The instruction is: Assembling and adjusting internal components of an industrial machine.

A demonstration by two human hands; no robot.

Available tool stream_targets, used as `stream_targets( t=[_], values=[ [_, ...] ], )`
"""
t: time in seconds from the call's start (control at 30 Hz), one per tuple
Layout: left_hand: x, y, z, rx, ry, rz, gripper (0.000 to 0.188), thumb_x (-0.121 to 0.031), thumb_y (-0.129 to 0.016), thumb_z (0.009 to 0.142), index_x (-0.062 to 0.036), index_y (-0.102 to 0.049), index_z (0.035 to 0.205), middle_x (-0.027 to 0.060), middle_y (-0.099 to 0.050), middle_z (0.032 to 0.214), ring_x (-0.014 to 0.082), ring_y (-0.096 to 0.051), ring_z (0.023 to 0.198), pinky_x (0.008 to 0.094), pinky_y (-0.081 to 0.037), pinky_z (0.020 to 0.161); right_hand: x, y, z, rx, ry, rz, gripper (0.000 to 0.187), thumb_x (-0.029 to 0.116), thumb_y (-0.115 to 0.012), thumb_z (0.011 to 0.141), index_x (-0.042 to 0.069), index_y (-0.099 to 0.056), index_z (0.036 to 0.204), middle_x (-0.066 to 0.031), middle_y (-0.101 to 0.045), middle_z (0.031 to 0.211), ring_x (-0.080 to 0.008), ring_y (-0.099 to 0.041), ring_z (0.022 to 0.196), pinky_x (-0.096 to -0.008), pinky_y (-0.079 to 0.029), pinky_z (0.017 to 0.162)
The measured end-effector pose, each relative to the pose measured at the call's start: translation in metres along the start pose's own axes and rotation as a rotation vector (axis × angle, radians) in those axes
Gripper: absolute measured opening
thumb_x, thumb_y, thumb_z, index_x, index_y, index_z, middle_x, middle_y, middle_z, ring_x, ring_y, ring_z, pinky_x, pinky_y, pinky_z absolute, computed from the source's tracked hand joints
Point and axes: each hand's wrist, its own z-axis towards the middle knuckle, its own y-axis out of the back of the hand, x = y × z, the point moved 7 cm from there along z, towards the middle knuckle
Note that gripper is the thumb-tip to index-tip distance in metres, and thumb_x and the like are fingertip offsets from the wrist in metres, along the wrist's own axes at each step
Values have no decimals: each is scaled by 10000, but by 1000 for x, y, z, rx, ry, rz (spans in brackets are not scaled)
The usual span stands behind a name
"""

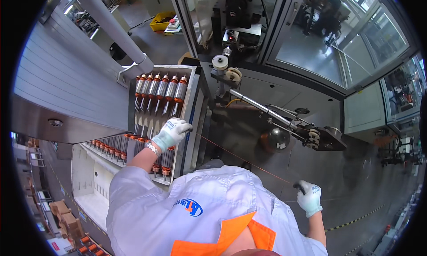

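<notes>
A thin copper wire (243, 159) stretches between my two gloved hands, sloping down to the right. My left hand (174, 130), in a white glove with dark fingertips, is closed in a pinch at the wire's upper end, over the edge of a crate (192, 96). Inside the crate stand motor armatures (165, 89) with silvery cores and copper windings; my left wrist and forearm cover some of the lower row. Off to the right, my right hand (308, 197), gloved the same way, is closed with curled fingers on the wire's other end.
Ahead is a machine with guide pulleys (220, 62) and a slanting metal arm (262, 108) ending in small rollers (314, 138). A round shiny container (275, 139) stands on the floor beneath. A large grey housing (71, 78) fills the left, near a white bin (91, 178).
</notes>
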Motion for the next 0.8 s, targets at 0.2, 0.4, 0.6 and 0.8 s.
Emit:
stream_targets(
  t=[0.2, 0.4, 0.6, 0.8],
  values=[
    [-107, 79, 24, 153, 129, -118, 609, -159, -583, 869, -89, -452, 1460, 201, -511, 1439, 341, -571, 1249, 405, -465, 1058, 55, 26, 23, -32, 113, -219, 193, 61, -645, 705, 75, -615, 895, -137, -647, 716, -346, -647, 673, -458, -497, 626],
    [-274, 82, 43, 16, -211, -643, 617, -276, -623, 925, 8, -438, 1441, 262, -612, 1276, 357, -631, 1154, 398, -490, 994, 150, 49, 71, -73, 440, -136, 262, 98, -670, 736, 60, -600, 985, -138, -654, 734, -345, -648, 666, -443, -504, 610],
    [-263, 91, 32, -169, -179, -549, 222, -148, -665, 891, -45, -695, 1085, 154, -704, 930, 329, -690, 889, 374, -549, 781, 157, 87, 80, 7, 529, 110, 169, 66, -629, 811, 45, -646, 978, -165, -649, 775, -357, -661, 739, -405, -515, 647],
    [-187, 113, 0, -461, 148, -431, 167, -91, -665, 878, -20, -727, 1016, 140, -728, 930, 243, -710, 868, 333, -547, 784, 141, 112, 96, 204, 473, 310, 132, 35, -582, 848, -12, -673, 932, -86, -627, 668, -136, -592, 602, -317, -494, 587]
  ],
)
